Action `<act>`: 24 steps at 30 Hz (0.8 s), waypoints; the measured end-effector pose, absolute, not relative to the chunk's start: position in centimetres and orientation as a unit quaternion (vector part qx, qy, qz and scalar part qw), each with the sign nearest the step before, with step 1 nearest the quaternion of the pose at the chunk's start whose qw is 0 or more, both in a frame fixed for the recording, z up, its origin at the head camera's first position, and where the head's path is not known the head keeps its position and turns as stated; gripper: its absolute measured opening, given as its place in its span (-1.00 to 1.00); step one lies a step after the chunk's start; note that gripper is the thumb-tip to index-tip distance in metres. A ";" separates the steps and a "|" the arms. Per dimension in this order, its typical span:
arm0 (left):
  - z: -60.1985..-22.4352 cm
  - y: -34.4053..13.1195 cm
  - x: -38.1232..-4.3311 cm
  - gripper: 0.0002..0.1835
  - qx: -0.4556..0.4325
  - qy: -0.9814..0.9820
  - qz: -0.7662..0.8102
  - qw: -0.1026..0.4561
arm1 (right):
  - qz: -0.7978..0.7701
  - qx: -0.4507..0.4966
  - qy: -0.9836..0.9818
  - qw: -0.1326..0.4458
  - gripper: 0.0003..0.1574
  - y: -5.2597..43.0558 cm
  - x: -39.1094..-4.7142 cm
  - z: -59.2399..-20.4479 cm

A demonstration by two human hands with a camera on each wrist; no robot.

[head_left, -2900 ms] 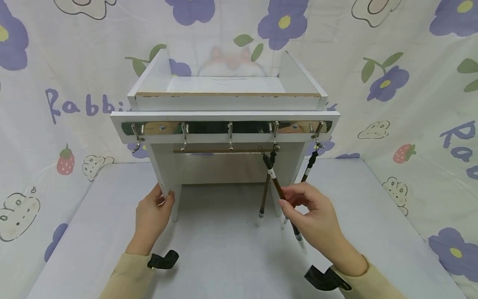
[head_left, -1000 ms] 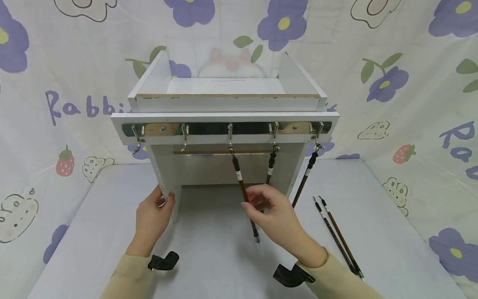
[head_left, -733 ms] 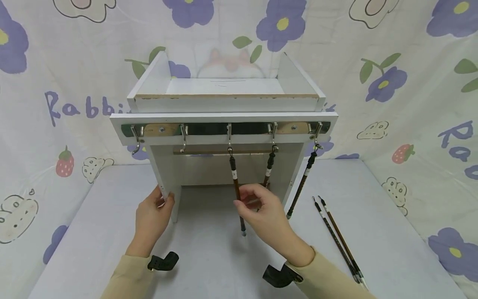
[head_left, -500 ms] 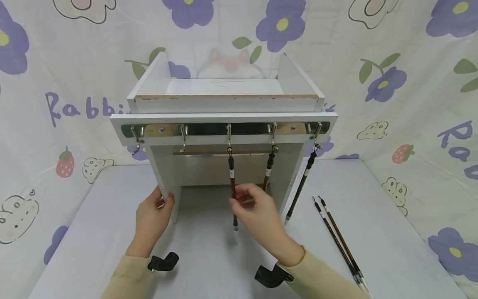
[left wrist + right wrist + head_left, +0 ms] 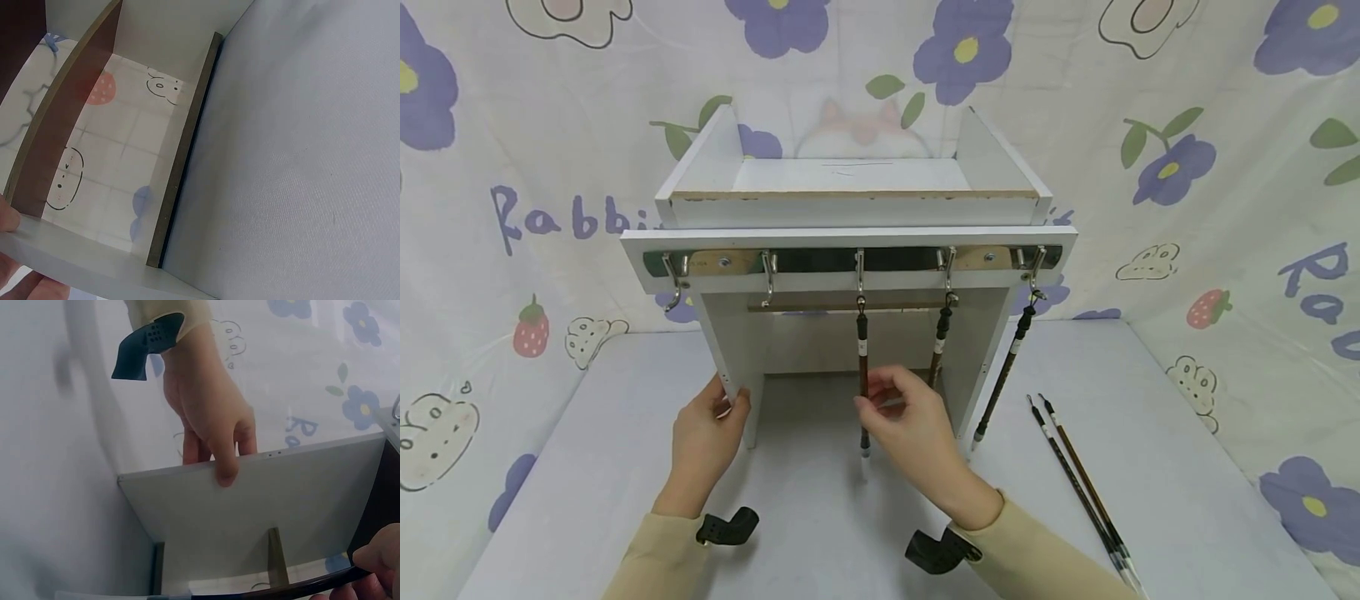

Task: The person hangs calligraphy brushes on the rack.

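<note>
My left hand (image 5: 706, 446) grips the front edge of the left side panel (image 5: 722, 350) of a white shelf rack, thumb on the inner face; the right wrist view shows the same thumb (image 5: 226, 472). My right hand (image 5: 917, 433) pinches the lower handle of a brown calligraphy brush (image 5: 862, 358) between thumb and fingers. That brush hangs almost upright, its loop on the middle hook (image 5: 860, 271). Close by in the right wrist view, its dark lower handle (image 5: 312, 585) runs to a clear cap. Two more brushes hang further right, a partly hidden one (image 5: 940, 337) and a tilted one (image 5: 1006, 375).
Two loose brushes (image 5: 1082, 487) lie side by side on the white table (image 5: 1180, 433) at the right. The two leftmost hooks (image 5: 769, 279) bear nothing. An open tray-like top (image 5: 850, 173) crowns the rack. Behind it hangs a flower-patterned cloth (image 5: 1075, 100).
My right hand has carried the brush leftward; its loop came onto the middle hook, and the brush has swung from slanted to nearly upright. My left hand has stayed on the panel.
</note>
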State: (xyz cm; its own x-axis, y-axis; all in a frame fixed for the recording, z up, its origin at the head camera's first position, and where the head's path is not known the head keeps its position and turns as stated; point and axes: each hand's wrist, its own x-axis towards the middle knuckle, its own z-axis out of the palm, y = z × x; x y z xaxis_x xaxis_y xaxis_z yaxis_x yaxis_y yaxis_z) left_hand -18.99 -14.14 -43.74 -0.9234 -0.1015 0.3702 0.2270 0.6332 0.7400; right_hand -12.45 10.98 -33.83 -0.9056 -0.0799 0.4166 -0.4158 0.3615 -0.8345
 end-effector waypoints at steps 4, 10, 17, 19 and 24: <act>-43.9 -14.2 -19.1 -0.58 -0.035 -0.884 -0.426 0.192 | 0.544 0.151 -0.812 0.150 -0.77 11.0 -12.5 -33.8; -44.0 -14.2 -19.1 -0.58 -0.037 -0.883 -0.426 0.193 | 0.538 0.155 -0.815 0.151 -0.77 11.0 -12.6 -33.8; -44.1 -14.3 -19.1 -0.58 -0.035 -0.883 -0.429 0.189 | 0.541 0.159 -0.811 0.157 -0.76 11.5 -13.4 -35.3; -44.1 -14.3 -19.1 -0.57 -0.033 -0.883 -0.430 0.187 | 0.540 0.162 -0.811 0.153 -0.74 12.0 -13.6 -35.8; -44.1 -14.3 -19.1 -0.58 -0.037 -0.882 -0.430 0.189 | 0.543 0.178 -0.810 0.130 -0.67 13.3 -13.5 -36.1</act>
State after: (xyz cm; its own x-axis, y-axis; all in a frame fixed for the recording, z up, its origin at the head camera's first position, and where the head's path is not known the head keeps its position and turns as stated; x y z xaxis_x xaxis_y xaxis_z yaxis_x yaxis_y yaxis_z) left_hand -19.12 -14.26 -44.08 -0.9255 -0.0971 0.3661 0.2289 0.6267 0.7449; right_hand -13.49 13.25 -36.12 -0.9034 -0.1468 0.4029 -0.4285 0.3464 -0.8345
